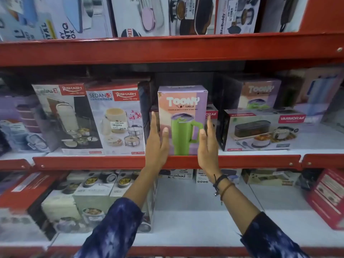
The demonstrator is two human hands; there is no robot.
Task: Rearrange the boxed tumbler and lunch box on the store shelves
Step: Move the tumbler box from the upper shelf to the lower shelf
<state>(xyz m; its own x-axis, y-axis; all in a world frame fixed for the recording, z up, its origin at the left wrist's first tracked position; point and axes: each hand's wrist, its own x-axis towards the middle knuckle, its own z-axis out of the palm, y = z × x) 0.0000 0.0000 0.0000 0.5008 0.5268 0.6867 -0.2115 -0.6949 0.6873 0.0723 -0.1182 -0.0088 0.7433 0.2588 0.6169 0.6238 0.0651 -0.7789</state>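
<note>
A purple and pink Toony tumbler box (183, 112) with a green mug pictured on it stands upright at the front edge of the middle shelf (260, 161). My left hand (156, 142) lies flat against its left side and my right hand (207, 144) against its right side, fingers straight and pointing up. Behind the box a Varmora lunch box carton (212, 113) is mostly hidden. A second Varmora lunch box carton (262, 131) lies to the right, with another Toony tumbler box (260, 95) standing on top of it.
Two Rishabh Sedan lunch pack boxes (115, 120) lean to the left of the tumbler box. Red shelf rails run above (167, 51) and below. The top shelf holds several cartons; the lower shelf has lunch box cartons (96, 198) at left and bare white surface (195, 216) in the middle.
</note>
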